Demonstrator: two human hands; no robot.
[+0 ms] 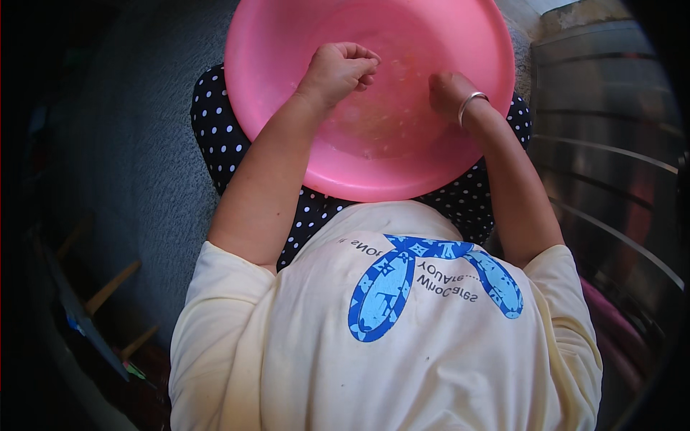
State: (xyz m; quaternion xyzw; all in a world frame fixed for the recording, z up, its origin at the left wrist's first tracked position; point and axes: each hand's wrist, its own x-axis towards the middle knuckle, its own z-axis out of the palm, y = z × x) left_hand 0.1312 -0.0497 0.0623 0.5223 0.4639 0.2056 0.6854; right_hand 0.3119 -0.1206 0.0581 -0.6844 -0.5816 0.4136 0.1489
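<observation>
The work in hand sits inside a round pink plastic basin (pixel 388 188), which rests on the person's lap over black polka-dot trousers (pixel 208 100). Its near rim lies just in front of the cream T-shirt (pixel 323 345); its far rim runs out of view at the top. Faint yellowish and pale bits (pixel 368 152) are scattered over the basin's floor and toward the near wall; they are too blurred to name, and whether they lie in water cannot be told.

The left hand (pixel 341 72) is raised over the left half of the basin, with thumb and forefinger brought together at the tips, pointing toward the middle. Nothing can be made out between them, though something very small could be hidden there. The right hand (pixel 451 93), with a silver bangle (pixel 466 108) at its wrist, is near the right wall. Its fingers are curled inward and the tips are turned out of sight, so I cannot tell whether they grip anything. The two hands are apart, with the basin's middle between them.

The step looks like fine two-handed handling of something small, judged from the left pinch. A next move from here would call for a light, precise fingertip grip, and for wrists kept clear of the rim so the lap-held basin does not tip.
</observation>
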